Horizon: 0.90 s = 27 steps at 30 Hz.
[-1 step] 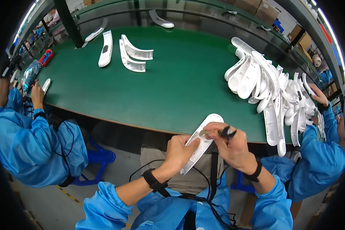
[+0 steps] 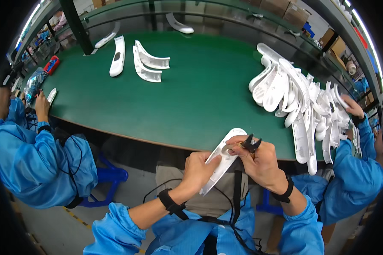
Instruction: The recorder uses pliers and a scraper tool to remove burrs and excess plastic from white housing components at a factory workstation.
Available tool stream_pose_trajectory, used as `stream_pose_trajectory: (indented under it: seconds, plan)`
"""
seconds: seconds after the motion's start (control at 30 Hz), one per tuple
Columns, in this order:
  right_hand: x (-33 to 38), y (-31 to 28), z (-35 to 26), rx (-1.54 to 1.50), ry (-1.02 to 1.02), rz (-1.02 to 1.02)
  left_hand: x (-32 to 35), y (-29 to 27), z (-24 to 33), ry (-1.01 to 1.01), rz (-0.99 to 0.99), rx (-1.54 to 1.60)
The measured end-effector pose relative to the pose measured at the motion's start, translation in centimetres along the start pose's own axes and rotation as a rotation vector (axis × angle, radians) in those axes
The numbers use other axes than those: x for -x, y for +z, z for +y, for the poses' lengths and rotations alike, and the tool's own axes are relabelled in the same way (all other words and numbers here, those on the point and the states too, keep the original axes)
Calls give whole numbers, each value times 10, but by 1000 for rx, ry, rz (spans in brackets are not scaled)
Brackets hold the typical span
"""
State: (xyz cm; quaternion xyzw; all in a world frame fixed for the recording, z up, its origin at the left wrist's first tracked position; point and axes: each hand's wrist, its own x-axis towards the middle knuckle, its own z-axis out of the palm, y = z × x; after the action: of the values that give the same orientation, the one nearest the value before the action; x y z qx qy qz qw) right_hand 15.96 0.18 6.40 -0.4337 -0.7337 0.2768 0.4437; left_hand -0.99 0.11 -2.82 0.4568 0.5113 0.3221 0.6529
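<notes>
My left hand grips a long, white, curved plastic shell by its lower half and holds it tilted over my lap, just off the front edge of the green table. My right hand pinches a small black tool and presses it against the shell's upper rounded end. Both wrists wear black straps, and a black cord runs from the left one.
A big pile of white shells lies at the table's right, and a co-worker's hand touches it. Two curved white pieces and a long white piece lie far left. Another co-worker in blue sits on the left beside a blue stool.
</notes>
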Motion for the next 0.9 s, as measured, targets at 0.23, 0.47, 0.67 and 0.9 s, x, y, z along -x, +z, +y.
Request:
stream_pose_trajectory:
  seconds: [0.23, 0.47, 0.67, 0.9]
  plan:
    - [-3, 1, 3, -28, 29, 7, 8, 3, 9, 23, 113, -100]
    - [-1, -2, 4, 45, 88, -116, 9, 1, 12, 59, 103, -177]
    - [20, -18, -7, -23, 97, 58, 13, -5, 34, 401, 158, -561]
    - [49, -10, 15, -48, -96, 100, 10, 5, 49, 683, 232, -984]
